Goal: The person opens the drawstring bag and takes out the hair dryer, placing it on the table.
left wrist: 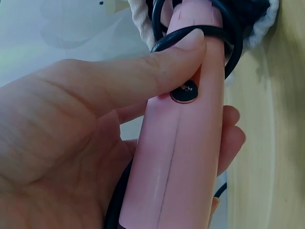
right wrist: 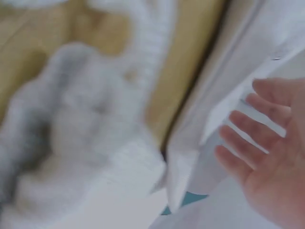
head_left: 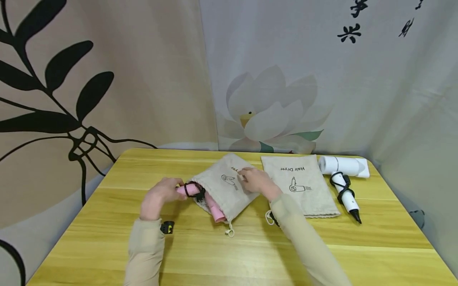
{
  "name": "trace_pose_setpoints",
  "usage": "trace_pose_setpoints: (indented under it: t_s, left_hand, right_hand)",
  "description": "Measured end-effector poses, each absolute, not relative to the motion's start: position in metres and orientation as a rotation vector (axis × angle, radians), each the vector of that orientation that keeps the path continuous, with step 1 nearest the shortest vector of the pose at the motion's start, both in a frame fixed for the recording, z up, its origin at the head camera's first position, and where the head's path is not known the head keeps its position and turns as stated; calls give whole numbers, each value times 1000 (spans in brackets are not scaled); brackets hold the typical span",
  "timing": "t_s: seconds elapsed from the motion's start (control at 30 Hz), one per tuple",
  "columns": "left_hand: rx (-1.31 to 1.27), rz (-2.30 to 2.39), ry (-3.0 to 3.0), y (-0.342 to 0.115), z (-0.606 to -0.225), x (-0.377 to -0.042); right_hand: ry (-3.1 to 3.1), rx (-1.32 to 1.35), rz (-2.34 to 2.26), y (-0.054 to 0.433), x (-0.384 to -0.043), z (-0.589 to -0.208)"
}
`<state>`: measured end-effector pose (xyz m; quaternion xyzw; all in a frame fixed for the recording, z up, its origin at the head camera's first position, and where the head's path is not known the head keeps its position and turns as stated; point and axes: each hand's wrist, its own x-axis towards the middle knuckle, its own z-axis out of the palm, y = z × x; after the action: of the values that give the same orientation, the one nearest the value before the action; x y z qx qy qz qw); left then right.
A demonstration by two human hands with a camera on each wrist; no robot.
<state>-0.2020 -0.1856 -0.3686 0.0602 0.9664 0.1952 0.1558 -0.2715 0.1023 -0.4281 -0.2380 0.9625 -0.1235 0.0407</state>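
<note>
A pink hair dryer [head_left: 216,209] with a black cord [head_left: 195,191] wound round its handle lies partly inside a beige drawstring bag [head_left: 225,186], its handle and one end showing at the mouth. My left hand [head_left: 162,196] grips the handle [left wrist: 178,143]; in the left wrist view the thumb lies along it beside a dark button [left wrist: 184,91]. Over the far right part of the bag is my right hand [head_left: 257,180]. Its fingers [right wrist: 243,148] look spread and relaxed in the right wrist view, holding nothing; I cannot tell whether they touch the cloth.
A second bag [head_left: 300,202], printed "Hair Dryer", lies flat to the right. Beyond it are a white cylindrical device [head_left: 343,166] and a white handle [head_left: 343,190] wrapped in black cord. White drawstrings [head_left: 230,230] trail on the wooden table [head_left: 222,262]. A curtain [head_left: 161,79] hangs behind.
</note>
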Motion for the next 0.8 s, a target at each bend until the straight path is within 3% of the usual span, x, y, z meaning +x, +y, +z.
trace_pose_setpoints:
  t_s: [0.23,0.8]
  left_hand:
    - [155,556,2810,-179,-371,-204]
    - [172,513,2806,-179,-372,-205]
  right_hand:
    - [2833,-753,-383,103,-260,-418]
    - [2923,-737,-180,96,-245,-439]
